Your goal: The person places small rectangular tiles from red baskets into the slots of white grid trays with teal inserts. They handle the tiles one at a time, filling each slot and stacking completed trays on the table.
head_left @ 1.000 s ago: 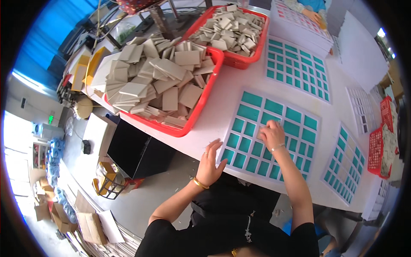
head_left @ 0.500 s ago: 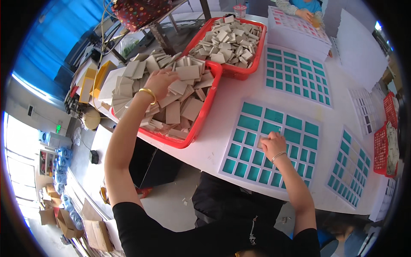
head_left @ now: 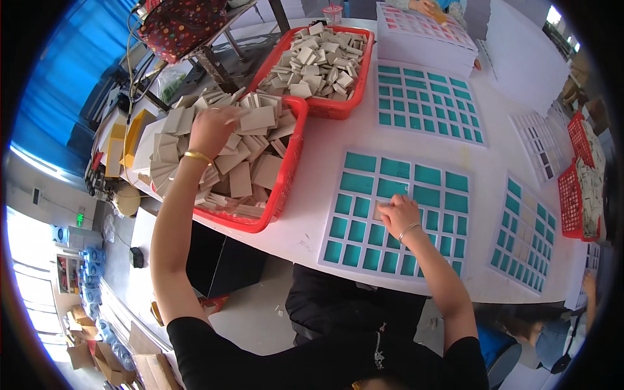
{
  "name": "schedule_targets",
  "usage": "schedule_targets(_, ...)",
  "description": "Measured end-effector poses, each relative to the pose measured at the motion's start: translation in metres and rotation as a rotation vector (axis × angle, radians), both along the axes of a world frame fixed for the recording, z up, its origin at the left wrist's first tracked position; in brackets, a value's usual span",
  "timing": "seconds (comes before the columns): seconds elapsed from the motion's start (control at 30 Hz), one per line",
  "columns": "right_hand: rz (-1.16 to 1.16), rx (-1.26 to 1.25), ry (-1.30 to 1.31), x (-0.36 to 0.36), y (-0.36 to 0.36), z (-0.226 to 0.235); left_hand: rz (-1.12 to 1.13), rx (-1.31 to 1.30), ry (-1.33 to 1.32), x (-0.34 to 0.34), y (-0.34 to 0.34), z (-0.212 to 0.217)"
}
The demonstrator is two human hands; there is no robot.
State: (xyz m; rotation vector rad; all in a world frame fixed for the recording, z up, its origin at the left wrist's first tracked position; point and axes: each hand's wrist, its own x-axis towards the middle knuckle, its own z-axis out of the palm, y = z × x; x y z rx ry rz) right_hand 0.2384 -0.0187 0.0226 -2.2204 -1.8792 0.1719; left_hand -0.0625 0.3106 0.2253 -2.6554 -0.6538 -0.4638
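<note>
Left hand (head_left: 211,133): reached into the nearer red plastic basket (head_left: 292,162), fingers extended forward and slightly bent, touching the heaped beige flat rectangular tiles (head_left: 240,179). The fingertips are blurred; whether a tile is grasped cannot be told. A gold-coloured bangle (head_left: 198,156) circles the wrist.

Right hand (head_left: 399,213): lowered over the white lattice panel with teal cells (head_left: 364,272), fingers bent and drawn together, pointing leftward and away from the body. A small beige piece (head_left: 379,214) shows at the fingertips, mostly covered; whether it is pinched or merely pressed, and which way its long axis lies, cannot be told. Silver-coloured bangle (head_left: 409,229) at the wrist.

Panel: flat on the white table (head_left: 312,195), directly before the person, right of the nearer basket. Four-sided, slightly turned, its far edge sloping nearer toward the right. Cells of the two far rows lie with long axis left to right; the narrower cells of the near rows run near to far.

Adjacent: second red plastic basket (head_left: 338,110), beyond the first, filled with smaller beige pieces (head_left: 318,62).
</note>
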Motion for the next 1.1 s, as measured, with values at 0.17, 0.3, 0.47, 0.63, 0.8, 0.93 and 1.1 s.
schedule_targets(0.17, 0.193, 0.513, 0.437, -0.047, 0.032, 0.064, 0.048, -1.210, -0.858, -0.005, -0.095, -0.014)
schedule_targets(0.3, 0.325, 0.251, 1.202, -0.114, 0.049, 0.136, 0.019, -1.624, -1.005, -0.015, -0.182, -0.049)
schedule_targets(0.47, 0.336, 0.122, 1.351, -0.159, 0.057, 0.109, 0.168, -1.103, -0.879, -0.043, -0.236, -0.088)
schedule_targets(0.63, 0.325, -0.125, 1.422, -0.181, 0.040, 0.103, 0.231, -0.906, -0.769, -0.078, -0.262, -0.107)
schedule_targets(0.8, 0.130, -0.534, 1.892, -0.171, 0.037, 0.088, 0.429, -1.133, -1.431, -0.140, -0.243, -0.136)
schedule_targets(0.93, 0.052, -0.444, 1.908, -0.167, 0.031, 0.079, 0.579, -0.351, -1.676, -0.211, -0.199, -0.144)
schedule_targets(1.1, 0.038, -0.454, 1.830, -0.172, 0.024, 0.062, 1.161, 0.160, -0.528, -0.320, -0.108, -0.218)
